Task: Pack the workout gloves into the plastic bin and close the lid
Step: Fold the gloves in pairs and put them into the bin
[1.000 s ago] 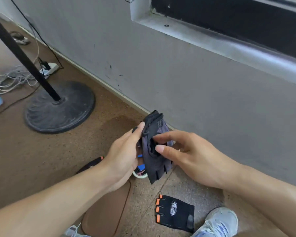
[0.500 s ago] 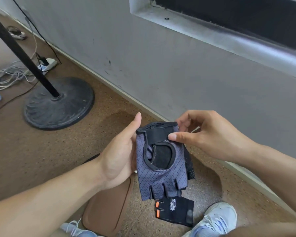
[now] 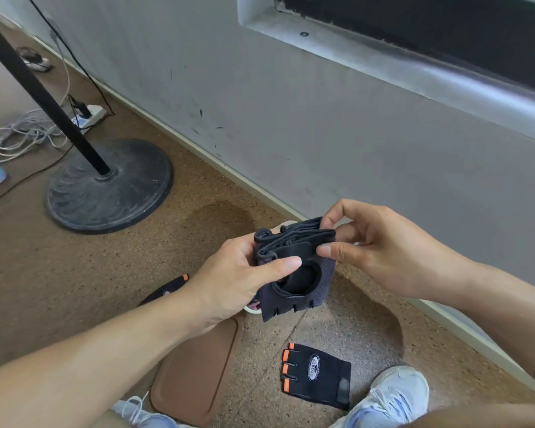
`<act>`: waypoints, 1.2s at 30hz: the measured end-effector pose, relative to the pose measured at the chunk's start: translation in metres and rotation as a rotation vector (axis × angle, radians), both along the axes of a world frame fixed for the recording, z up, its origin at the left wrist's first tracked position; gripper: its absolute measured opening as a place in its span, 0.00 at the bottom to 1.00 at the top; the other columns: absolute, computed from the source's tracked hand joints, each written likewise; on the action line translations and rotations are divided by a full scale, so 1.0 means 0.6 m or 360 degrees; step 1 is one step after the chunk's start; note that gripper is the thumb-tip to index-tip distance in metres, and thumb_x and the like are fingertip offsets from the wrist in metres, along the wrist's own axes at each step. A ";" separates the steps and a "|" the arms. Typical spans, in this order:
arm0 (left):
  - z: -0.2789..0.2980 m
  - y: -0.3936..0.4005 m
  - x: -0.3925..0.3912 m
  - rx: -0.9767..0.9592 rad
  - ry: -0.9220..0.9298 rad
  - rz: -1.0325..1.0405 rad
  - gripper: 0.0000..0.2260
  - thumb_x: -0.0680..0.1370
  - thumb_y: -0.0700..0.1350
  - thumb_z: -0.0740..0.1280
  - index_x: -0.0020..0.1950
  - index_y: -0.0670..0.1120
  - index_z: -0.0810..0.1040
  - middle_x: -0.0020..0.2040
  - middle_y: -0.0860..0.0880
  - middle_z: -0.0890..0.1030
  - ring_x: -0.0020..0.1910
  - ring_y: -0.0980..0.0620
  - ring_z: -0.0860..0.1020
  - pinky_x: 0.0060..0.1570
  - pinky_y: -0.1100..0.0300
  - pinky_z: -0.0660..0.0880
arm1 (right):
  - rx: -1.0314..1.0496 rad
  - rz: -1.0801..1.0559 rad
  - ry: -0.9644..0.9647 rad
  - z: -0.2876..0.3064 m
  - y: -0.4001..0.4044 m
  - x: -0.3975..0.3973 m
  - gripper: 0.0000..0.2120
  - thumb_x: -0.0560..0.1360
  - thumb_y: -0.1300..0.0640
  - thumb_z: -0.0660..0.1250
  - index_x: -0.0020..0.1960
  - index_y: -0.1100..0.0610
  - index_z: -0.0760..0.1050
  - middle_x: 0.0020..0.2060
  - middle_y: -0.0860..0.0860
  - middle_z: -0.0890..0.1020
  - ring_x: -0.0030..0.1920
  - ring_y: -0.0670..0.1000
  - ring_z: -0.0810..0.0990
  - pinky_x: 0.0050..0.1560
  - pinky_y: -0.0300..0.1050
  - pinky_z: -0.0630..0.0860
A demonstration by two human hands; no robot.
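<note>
Seen from a head camera looking down, two bare hands hold grey gloves point(image 3: 300, 273) above a speckled brown floor point(image 3: 44, 273). The gloves look stacked flat together, cuff edges up and away from the person, short finger stubs hanging down toward the floor, so their long axis runs nearly top to bottom, tilted slightly left at the lower end. A black strap crosses the near face, just under the fingertips of both hands, above a round black opening.

The left hand point(image 3: 238, 279) grips the gloves' left edge: its thumb lies across the front, tip on the strap, and its other fingers are curled behind, out of sight. The right hand point(image 3: 380, 251) pinches the top right corner: thumb on the strap in front, index finger hooked over the cuff edge, remaining fingers loosely curled behind. The two thumb tips point at each other, a short gap apart.

Below the fingers, on the floor, lies a black glove point(image 3: 317, 376) with orange trim, flat, its finger stubs pointing left. Left of it lies a brown lid point(image 3: 195, 369). Beneath the left wrist another orange-trimmed glove point(image 3: 167, 290) peeks out. A pale bin rim point(image 3: 286, 224) shows just behind the held gloves; most of the bin is hidden. White shoes point(image 3: 393, 396) sit at the bottom edge. Far left stands a black stand base point(image 3: 112, 186).
</note>
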State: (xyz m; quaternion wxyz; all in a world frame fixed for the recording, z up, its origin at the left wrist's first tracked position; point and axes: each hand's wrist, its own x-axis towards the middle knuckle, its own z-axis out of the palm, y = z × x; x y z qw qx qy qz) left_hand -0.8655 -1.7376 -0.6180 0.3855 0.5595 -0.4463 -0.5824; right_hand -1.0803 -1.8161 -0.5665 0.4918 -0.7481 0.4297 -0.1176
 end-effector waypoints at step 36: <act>0.006 0.002 0.007 0.0258 -0.0356 -0.0351 0.13 0.74 0.51 0.78 0.58 0.54 0.86 0.53 0.57 0.89 0.57 0.57 0.85 0.66 0.55 0.76 | -0.0005 -0.0178 -0.0170 -0.011 -0.006 0.007 0.17 0.68 0.40 0.73 0.48 0.51 0.81 0.43 0.63 0.85 0.46 0.67 0.83 0.53 0.68 0.79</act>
